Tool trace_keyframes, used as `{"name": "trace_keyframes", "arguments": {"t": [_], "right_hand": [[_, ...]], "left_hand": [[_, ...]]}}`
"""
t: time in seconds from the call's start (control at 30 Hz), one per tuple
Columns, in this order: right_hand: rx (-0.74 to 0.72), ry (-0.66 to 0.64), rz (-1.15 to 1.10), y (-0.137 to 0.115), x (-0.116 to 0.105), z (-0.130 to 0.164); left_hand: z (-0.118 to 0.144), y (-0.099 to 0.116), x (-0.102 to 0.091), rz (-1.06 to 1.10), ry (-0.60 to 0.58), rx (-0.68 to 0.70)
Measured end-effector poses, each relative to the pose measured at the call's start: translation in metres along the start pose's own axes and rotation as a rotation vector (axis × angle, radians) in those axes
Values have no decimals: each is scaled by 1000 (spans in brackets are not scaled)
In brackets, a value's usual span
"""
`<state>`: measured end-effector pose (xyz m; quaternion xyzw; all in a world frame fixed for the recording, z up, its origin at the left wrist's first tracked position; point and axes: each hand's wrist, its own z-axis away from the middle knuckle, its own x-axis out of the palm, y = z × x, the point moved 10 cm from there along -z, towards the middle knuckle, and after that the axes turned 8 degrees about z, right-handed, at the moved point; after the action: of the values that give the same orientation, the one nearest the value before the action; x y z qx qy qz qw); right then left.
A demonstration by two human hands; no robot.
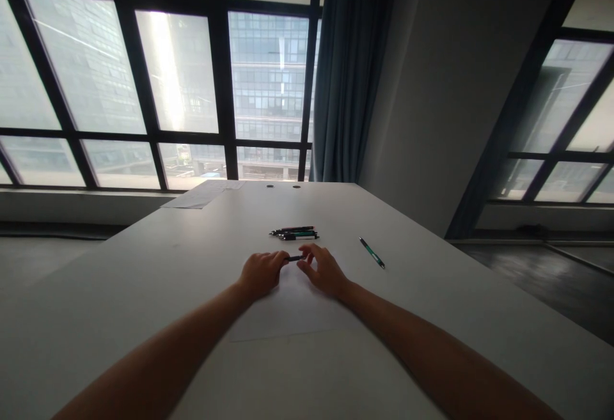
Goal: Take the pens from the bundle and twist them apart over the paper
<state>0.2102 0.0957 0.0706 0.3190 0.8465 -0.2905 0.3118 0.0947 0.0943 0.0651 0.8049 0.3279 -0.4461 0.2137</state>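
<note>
A short dark pen [294, 258] is held level between both hands, just above a white sheet of paper [292, 314] on the white table [144, 292]. My left hand [261, 273] pinches its left end with curled fingers. My right hand [324, 269] grips its right end with thumb and fingertips. Beyond the hands lies a small bundle of several pens [295, 233]. A single green pen [371, 252] lies apart to the right of my right hand.
Another sheet of paper [204, 194] lies at the table's far left corner, near two round cable holes [283, 186]. Large windows [182, 81] and a blue curtain [352, 68] stand behind the table. Dark floor shows at the right.
</note>
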Motion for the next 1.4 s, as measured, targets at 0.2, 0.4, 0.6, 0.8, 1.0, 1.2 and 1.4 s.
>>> {"name": "trace_keyframes", "arguments": {"t": [0.2,0.4,0.6,0.8,1.0,1.2,1.4], "right_hand": [[12,20,-7,4,1,1],[15,-27,-57,3,5,0],[46,78,-102,11,-4,-1],[73,143,-158,15,-10,-1],[132,140,-165,22,-10,-1],[159,105,-146,29,-4,0],[246,166,-71,40,-16,-2]], "left_hand": [[1,-3,1,2,-30,-37],[1,-6,1,12,-30,-65],[1,-9,3,24,-30,-92],[1,-11,3,4,-32,-108],[2,-13,2,-4,-29,-117],[2,-14,2,-5,-45,-132],[3,-18,5,6,-75,-170]]}}
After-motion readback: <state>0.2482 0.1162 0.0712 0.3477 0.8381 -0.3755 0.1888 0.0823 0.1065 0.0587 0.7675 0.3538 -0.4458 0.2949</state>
